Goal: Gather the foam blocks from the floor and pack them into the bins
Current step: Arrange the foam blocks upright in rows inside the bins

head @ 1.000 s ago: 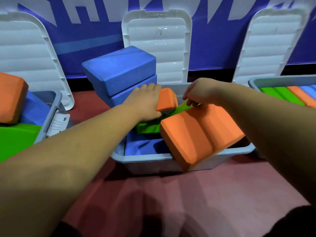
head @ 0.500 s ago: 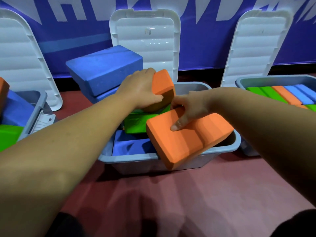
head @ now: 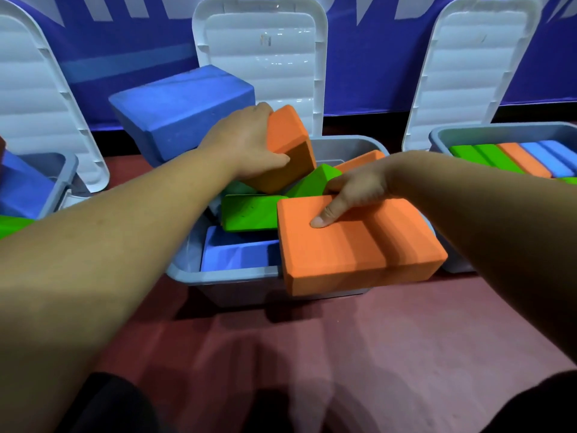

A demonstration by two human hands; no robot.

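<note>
The left hand gripped the raised orange block, the right hand pinched the overhanging orange block, apparently to reseat both in the bin beneath them.

What looks like an indoor activity hall or staged play space is coming into view: a blue banner with large white lettering is running along the back wall, a dull red floor is stretching below it, and grey plastic bins are standing in a row, white lids leaning against the banner, bright foam blocks lying inside.
</note>
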